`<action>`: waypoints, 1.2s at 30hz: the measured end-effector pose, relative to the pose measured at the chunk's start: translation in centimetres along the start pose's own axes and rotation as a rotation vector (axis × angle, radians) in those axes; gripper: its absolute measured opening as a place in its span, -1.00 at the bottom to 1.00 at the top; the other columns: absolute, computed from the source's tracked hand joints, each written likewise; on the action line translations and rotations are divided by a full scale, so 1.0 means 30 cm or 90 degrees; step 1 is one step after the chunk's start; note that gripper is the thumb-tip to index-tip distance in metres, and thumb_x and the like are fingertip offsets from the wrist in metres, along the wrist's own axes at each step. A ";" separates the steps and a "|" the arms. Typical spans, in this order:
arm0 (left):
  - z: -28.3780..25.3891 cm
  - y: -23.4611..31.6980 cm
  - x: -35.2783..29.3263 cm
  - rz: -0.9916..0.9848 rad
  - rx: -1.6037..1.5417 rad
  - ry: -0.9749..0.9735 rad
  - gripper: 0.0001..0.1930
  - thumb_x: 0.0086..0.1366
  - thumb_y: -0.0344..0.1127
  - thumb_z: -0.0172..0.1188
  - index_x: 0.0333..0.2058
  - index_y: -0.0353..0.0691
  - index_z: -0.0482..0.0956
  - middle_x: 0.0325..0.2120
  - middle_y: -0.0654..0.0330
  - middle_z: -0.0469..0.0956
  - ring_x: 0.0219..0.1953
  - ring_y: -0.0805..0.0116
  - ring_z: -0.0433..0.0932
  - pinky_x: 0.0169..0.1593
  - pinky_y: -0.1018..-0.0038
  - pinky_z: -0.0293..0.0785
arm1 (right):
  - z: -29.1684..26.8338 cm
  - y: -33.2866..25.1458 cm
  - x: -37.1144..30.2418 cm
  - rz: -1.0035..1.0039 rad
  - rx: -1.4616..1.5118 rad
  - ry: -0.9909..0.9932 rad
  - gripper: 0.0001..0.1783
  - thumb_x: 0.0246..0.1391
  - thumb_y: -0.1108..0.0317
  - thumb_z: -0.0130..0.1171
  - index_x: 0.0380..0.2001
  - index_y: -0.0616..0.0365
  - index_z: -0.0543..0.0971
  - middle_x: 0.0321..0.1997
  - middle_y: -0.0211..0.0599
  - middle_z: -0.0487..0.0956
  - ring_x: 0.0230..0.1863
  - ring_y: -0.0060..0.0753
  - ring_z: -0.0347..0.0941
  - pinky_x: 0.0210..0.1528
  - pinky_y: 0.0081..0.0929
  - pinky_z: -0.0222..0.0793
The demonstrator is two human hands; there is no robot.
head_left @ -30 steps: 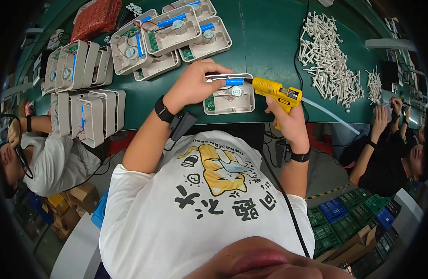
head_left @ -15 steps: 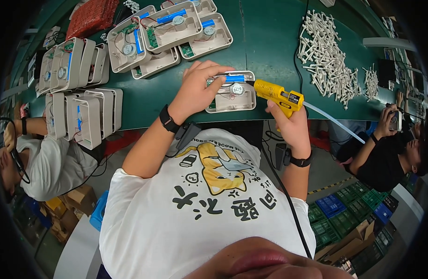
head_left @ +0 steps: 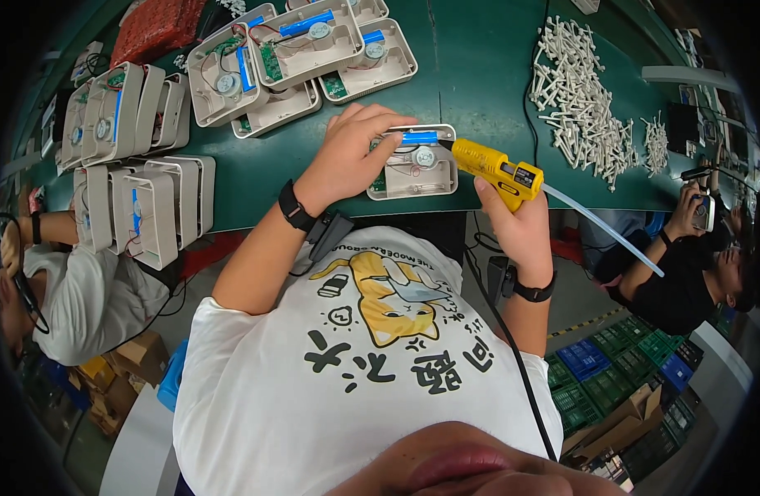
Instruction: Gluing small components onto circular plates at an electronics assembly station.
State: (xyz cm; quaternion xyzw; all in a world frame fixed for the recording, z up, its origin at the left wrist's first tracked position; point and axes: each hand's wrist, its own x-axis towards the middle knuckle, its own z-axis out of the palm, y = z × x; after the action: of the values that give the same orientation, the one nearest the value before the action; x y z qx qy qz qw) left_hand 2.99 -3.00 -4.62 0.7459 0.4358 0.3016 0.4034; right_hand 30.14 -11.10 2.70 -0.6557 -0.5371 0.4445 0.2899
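On the green table in front of me lies an open off-white plastic housing [head_left: 436, 179], with a blue cylindrical battery [head_left: 421, 138] along its far wall and a round silver part [head_left: 424, 157] beneath it. My left hand [head_left: 351, 157] grips the housing's left end, with thumb and index finger at the battery's left end. In my right hand [head_left: 519, 231] is a yellow hot glue gun [head_left: 497, 171], a pale glue stick [head_left: 607, 229] trailing from its back. The gun's dark nozzle points at the housing's far right corner, by the battery's right end; whether it touches is too small to tell.
Similar housings [head_left: 305, 50] are stacked at the far left, and more [head_left: 152, 211] stand along the left edge. White screw-like plastic parts [head_left: 578, 107] lie heaped at the right, beside a smaller pile [head_left: 655, 145]. A black cable [head_left: 526, 99] crosses the table. People sit at both sides.
Both hands, the housing and the glue gun appear slightly farther right, as the view shifts a little. My grip on each is the same.
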 end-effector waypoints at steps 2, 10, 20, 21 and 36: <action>-0.007 0.002 -0.007 0.021 0.025 0.001 -0.57 0.30 -0.43 0.19 0.14 -0.05 0.68 -0.04 0.27 0.64 0.04 0.19 0.51 0.17 0.24 0.27 | 0.017 -0.040 -0.005 0.041 0.051 -0.025 -0.70 0.32 0.28 0.38 -0.03 0.29 0.69 -0.30 -0.43 0.71 -0.41 -0.68 0.51 -0.38 -0.60 0.41; -0.029 0.034 -0.016 0.026 0.043 -0.043 -0.41 0.13 -0.52 0.11 0.20 -0.08 0.58 0.05 0.23 0.58 0.11 0.15 0.45 0.15 0.24 0.26 | 0.112 -0.034 0.038 -0.047 0.024 -0.074 -0.70 0.30 0.33 0.37 -0.03 0.35 0.69 -0.32 -0.37 0.72 -0.32 -0.61 0.56 -0.26 -0.53 0.48; -0.038 0.025 -0.017 0.030 0.030 -0.033 -0.41 0.13 -0.53 0.11 0.19 -0.08 0.58 0.02 0.19 0.57 0.12 0.14 0.44 0.18 0.25 0.24 | 0.114 -0.090 0.044 -0.012 -0.020 -0.057 -0.68 0.32 0.31 0.36 0.00 0.34 0.69 -0.33 -0.39 0.69 -0.36 -0.63 0.52 -0.29 -0.54 0.45; -0.041 0.027 -0.012 0.023 0.020 -0.038 -0.41 0.13 -0.53 0.10 0.19 -0.09 0.58 0.02 0.18 0.57 0.11 0.12 0.44 0.18 0.24 0.26 | 0.125 -0.090 0.048 -0.033 -0.015 -0.057 -0.69 0.32 0.30 0.35 -0.01 0.33 0.69 -0.34 -0.40 0.69 -0.37 -0.64 0.51 -0.31 -0.54 0.43; 0.145 0.097 0.109 -0.063 -0.197 0.057 -0.53 0.23 -0.52 0.12 0.14 -0.32 0.57 -0.01 -0.06 0.56 -0.19 -0.01 0.63 -0.09 0.27 0.58 | -0.063 0.346 0.029 -0.131 0.559 0.173 -0.73 0.51 0.23 0.05 -0.08 0.26 0.55 -0.12 -0.04 0.64 -0.50 -0.45 0.40 -0.42 -0.39 0.43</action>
State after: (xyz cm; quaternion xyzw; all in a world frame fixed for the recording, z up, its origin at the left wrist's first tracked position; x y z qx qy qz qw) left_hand 9.10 -2.43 -3.91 0.6386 0.4379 0.3774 0.5080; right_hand 36.49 -12.73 -5.61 -0.4663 -0.3176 0.5086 0.6504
